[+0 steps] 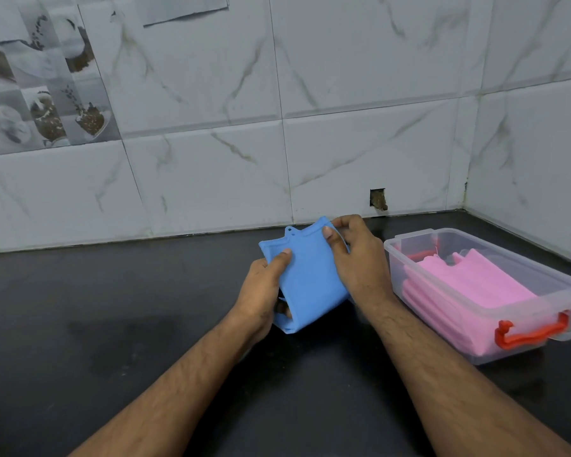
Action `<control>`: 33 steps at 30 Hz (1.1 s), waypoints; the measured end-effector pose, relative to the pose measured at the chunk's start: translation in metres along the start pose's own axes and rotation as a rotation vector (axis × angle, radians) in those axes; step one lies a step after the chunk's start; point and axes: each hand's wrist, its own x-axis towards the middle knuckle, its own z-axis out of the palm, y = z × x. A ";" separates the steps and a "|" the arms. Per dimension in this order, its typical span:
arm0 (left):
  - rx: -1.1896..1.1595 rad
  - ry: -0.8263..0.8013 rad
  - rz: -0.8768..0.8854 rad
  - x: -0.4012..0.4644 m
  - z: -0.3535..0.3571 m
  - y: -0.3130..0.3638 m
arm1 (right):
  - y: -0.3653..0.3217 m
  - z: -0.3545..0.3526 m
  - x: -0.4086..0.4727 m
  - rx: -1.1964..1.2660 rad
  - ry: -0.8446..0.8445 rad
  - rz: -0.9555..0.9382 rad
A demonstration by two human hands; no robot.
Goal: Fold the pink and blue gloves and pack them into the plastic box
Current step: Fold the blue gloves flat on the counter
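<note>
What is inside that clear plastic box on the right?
The plastic box holds folded pink gloves, stacked in layers and filling most of it. Its lid is off. What lies beneath the pink stack is covered. The blue glove is outside, held in both hands.

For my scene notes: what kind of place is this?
Probably a home kitchen corner: a dark stone countertop, white marble-pattern wall tiles and a decorative food-picture tile strip on the left wall suggest it.
</note>
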 end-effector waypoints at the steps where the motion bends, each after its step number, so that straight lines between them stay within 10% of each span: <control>1: 0.018 0.028 -0.017 0.003 -0.002 -0.001 | 0.001 0.000 0.000 -0.004 -0.028 0.029; 9: 0.268 0.159 -0.004 0.015 -0.024 0.000 | 0.007 0.005 0.000 -0.333 -0.318 0.136; 20: 1.203 0.266 0.055 0.017 -0.035 -0.003 | 0.008 0.011 -0.007 -0.524 -0.436 0.176; 33: 1.037 0.244 0.103 0.027 -0.038 -0.015 | 0.003 0.013 -0.012 -0.548 -0.421 0.208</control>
